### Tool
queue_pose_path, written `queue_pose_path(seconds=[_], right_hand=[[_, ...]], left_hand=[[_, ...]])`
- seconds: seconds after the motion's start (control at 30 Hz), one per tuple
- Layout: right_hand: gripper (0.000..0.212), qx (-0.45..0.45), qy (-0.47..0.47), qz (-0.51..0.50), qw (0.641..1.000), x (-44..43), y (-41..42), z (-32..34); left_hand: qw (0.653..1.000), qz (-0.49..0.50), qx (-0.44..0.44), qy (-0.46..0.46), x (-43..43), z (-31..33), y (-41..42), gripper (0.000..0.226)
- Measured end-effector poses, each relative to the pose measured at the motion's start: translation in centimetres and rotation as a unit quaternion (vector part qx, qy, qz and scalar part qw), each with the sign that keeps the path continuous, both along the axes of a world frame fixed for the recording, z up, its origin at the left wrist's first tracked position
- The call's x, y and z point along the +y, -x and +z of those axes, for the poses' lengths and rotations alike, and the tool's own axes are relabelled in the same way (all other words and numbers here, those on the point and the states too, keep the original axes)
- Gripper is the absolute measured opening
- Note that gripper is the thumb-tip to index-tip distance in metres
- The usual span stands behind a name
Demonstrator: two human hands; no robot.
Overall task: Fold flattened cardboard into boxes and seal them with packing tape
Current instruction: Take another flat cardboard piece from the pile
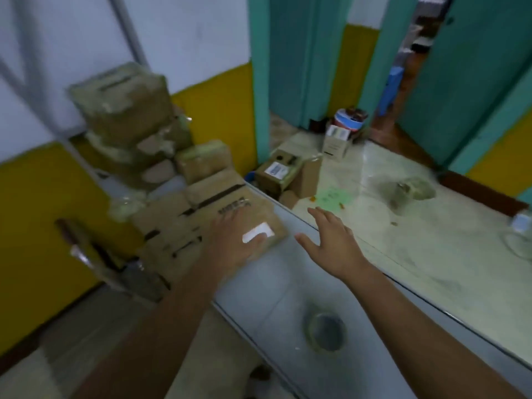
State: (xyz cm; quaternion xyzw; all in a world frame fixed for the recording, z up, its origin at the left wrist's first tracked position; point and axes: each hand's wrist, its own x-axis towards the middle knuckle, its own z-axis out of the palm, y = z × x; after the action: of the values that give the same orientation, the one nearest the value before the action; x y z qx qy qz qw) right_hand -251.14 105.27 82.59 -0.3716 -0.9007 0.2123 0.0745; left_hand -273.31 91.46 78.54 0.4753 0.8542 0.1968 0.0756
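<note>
Both hands are open and apart: the left hand (230, 240) rests flat on one brown cardboard box (267, 217) with black print and a white label (257, 234), while the right hand (328, 243) hovers just beside it, holding nothing. One roll of clear packing tape (325, 331) lies on the counter (273, 283), nearer the person than the right hand. Beyond the left hand stands a pile of taped boxes (123, 110), too blurred to count.

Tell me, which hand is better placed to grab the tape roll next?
Probably the right hand: it hovers open and free above the table, nearer the tape roll. The left hand lies flat on the cardboard box.
</note>
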Motion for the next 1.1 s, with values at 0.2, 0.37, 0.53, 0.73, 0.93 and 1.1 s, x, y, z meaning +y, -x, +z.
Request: queue_pose_path(seconds=[0.2,0.37,0.53,0.73,0.93,1.1], right_hand=[[0.087,-0.041,0.144,0.031,0.988,-0.8,13.0,-5.4],[0.102,-0.103,0.182,-0.043,0.977,1.0,18.7,-10.3],[0.106,-0.119,0.218,-0.082,0.965,4.2,20.3,-13.5],[0.102,-0.086,0.272,-0.164,0.944,6.1,20.6,-15.4],[0.057,0.083,0.278,-0.197,0.936,5.3,19.1,-13.6],[0.052,0.173,0.239,-0.216,0.931,4.7,13.6,-9.5]], left_hand=[[0.982,0.162,-0.077,0.054,-8.5,-5.4,7.4,0.079],[0.943,0.256,-0.160,0.142,-12.4,-8.8,10.3,0.093],[0.886,0.343,-0.307,-0.052,-13.9,-10.6,11.8,0.084],[0.813,0.396,-0.364,-0.223,-12.6,-11.1,12.5,0.048],[0.794,0.383,-0.374,-0.288,-11.7,-9.4,13.3,0.026],[0.803,0.371,-0.372,-0.281,-10.1,-6.4,11.7,0.039]])
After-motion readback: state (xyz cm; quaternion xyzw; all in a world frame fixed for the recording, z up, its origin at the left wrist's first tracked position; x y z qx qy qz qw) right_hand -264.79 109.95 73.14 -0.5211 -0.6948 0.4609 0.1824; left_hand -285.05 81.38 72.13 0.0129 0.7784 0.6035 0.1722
